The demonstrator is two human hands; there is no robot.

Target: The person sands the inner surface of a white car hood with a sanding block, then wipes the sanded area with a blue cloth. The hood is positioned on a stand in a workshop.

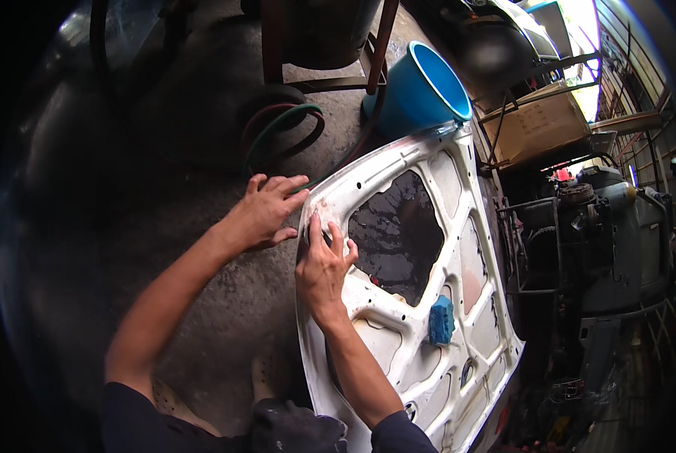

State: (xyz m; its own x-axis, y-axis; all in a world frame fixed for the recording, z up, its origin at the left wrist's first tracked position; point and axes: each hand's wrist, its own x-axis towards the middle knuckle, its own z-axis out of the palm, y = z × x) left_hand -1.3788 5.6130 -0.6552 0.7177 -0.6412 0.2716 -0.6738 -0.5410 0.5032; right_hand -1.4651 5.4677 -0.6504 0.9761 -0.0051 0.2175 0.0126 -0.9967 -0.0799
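A white metal vehicle panel (449, 260), with ribs, holes and a dark wet-looking opening, lies at a slant. My left hand (270, 215) is at its upper left edge, fingers spread and bent, with nothing visible in them. My right hand (324, 268) rests on the panel's left rim just below it, fingers apart and curved; anything under the fingertips is hidden. A blue sponge-like block (440, 321) lies on the panel, right of my right hand.
Beyond the panel stand a blue bucket (398, 102), coiled red and green hoses (285, 113) and a dark cylinder (315, 30) in a metal frame. At right are a cardboard box (534, 124), metal racks and dark parts (609, 241). My feet show on the concrete floor (202, 279).
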